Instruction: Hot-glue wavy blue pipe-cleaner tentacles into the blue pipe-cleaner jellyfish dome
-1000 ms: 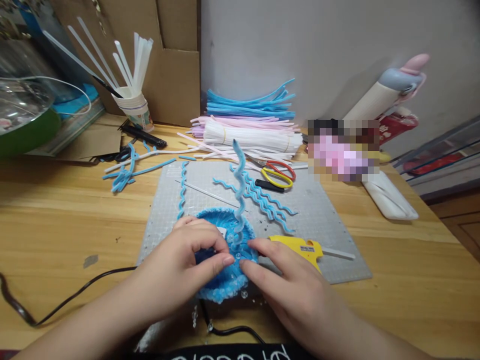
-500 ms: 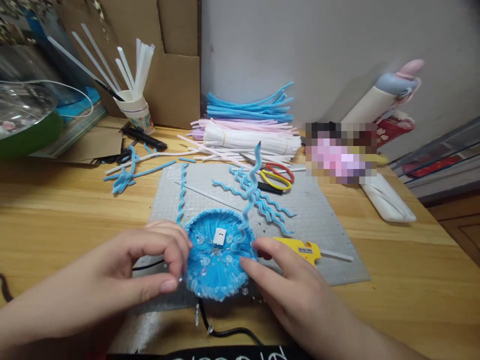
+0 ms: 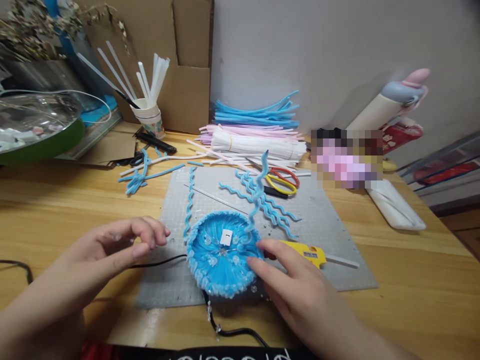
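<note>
A round blue bowl-shaped piece made of pipe cleaners (image 3: 213, 277) lies hollow side up, with a small white block (image 3: 226, 237) and clear beads inside. One wavy blue pipe cleaner (image 3: 258, 192) stands up from its right inner side. My right hand (image 3: 296, 280) grips the bowl's right rim between thumb and fingers. To the left, apart from the bowl, my left hand (image 3: 123, 245) is raised with curved fingers and a gap between thumb and forefinger. A tiny shiny speck shows at its fingertips, too small to name.
Several wavy blue pipe cleaners (image 3: 270, 207) and scissors (image 3: 281, 181) lie on the grey cutting mat (image 3: 161, 290). A yellow glue gun (image 3: 313, 255) is beside my right hand. Bundled pipe cleaners (image 3: 258, 142) and a paper cup of glue sticks (image 3: 148, 120) stand behind. A black cable (image 3: 236, 332) runs in front.
My left hand has let go of the bowl's left rim and drawn back to the left. My right hand stays on the right rim. The view has shifted slightly.
</note>
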Available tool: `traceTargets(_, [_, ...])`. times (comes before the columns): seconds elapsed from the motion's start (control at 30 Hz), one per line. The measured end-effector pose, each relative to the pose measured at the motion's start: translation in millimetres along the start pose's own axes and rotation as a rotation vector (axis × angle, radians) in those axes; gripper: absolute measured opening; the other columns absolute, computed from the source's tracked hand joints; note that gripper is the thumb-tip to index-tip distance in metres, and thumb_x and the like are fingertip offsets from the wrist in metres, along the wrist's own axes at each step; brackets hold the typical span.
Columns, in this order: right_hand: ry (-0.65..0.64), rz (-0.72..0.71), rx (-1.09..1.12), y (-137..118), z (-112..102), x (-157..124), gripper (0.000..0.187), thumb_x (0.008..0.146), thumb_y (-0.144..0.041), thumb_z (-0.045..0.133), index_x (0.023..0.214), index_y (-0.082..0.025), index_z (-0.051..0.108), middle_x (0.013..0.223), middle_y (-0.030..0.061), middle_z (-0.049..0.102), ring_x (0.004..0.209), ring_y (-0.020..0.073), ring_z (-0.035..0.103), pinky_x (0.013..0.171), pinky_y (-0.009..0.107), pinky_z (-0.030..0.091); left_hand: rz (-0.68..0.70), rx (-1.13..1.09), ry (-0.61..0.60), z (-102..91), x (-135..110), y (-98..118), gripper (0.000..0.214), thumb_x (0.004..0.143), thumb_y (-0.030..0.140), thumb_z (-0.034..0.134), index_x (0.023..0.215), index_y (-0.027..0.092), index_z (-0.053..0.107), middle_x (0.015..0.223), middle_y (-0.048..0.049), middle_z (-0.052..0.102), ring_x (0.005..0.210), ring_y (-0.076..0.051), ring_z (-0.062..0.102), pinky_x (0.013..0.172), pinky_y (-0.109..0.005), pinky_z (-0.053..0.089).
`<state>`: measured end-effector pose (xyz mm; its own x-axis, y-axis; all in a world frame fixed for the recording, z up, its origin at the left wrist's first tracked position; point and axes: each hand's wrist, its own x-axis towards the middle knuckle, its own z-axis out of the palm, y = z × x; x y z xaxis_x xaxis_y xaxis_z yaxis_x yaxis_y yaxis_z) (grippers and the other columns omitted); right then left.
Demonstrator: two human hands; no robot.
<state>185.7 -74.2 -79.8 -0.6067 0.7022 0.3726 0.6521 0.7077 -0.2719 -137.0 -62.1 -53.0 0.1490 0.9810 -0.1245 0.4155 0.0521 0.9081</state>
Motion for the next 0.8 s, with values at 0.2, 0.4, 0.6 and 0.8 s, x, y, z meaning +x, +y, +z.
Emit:
traceTargets(0.2, [-0.017, -0.02, 0.008, -1.6, -4.8, -0.8, 0.032, 0.09, -0.006, 0.045, 0.107, -0.013, 0.071, 0.114, 0.0218, 0.071, 0.098, 0.0321, 0.072, 0.072, 0.044, 0.064, -0.195, 0.15, 0.28, -0.4, 7.9, -9.9, 0.014, 0.091, 0.034, 0.059, 0.094, 0.02, 0.061, 0.089, -0.0003, 0.069, 0.086, -0.018, 0.064, 0.081, -0.032, 0.054])
traceTargets(0.4, [-0.095, 0.008, 0.106, -1.9, -16.1, -0.5, 0.033, 0.092, -0.009, 0.045, 0.114, -0.017, 0.068, 0.118, 0.016, 0.071, 0.099, 0.0276, 0.072, 0.076, 0.041, 0.064, 0.214, 0.755, 0.708, 22.5, -0.6, 1.8, 0.054, 0.085, 0.029, 0.066, 0.133, 0.019, 0.045, 0.135, -0.0143, 0.049, 0.13, -0.036, 0.042, 0.109, -0.055, 0.034])
traceTargets(0.6, [-0.118, 0.043, 0.152, -1.6, -17.0, -3.1, 0.03, 0.095, -0.014, 0.048, 0.118, -0.018, 0.066, 0.119, 0.0138, 0.07, 0.105, 0.0251, 0.07, 0.082, 0.04, 0.063, 0.584, 0.749, -0.232, 61.4, -17.1, 23.2, 0.048, 0.089, 0.037, 0.064, 0.133, 0.028, 0.046, 0.131, -0.003, 0.059, 0.123, -0.022, 0.051, 0.113, -0.039, 0.02])
traceTargets(0.8, [-0.109, 0.083, 0.138, 0.3, -9.5, -4.8, 0.027, 0.094, -0.014, 0.046, 0.107, -0.017, 0.069, 0.118, 0.0142, 0.07, 0.102, 0.0255, 0.071, 0.081, 0.041, 0.063, 0.588, 0.711, -0.108, 75.8, -14.3, 20.3, 0.018, 0.089, 0.017, 0.06, 0.102, 0.029, 0.062, 0.101, 0.0054, 0.072, 0.103, -0.018, 0.062, 0.107, -0.037, 0.021])
